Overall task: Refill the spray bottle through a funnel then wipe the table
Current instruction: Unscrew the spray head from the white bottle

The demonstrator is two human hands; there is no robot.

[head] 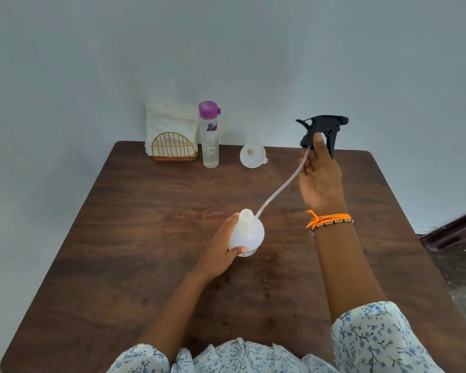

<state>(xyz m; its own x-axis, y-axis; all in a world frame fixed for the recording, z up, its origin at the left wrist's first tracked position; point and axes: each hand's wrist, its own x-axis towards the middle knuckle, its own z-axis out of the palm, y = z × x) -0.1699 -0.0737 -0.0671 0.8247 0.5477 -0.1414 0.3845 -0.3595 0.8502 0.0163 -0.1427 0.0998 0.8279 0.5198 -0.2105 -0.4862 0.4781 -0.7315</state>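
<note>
Spray bottle (246, 232) upright, neck up, trigger head (324, 129) lifted off

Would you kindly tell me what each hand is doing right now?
Left hand: holding the bottle.
Right hand: holding the sprayer.

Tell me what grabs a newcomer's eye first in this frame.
The black spray head, lifted off and held high at the right by the right hand, its long tube trailing down toward the open white spray bottle, which the left hand steadies mid-table. At the far edge stand a purple-capped water bottle, a white funnel and a napkin holder.
</note>
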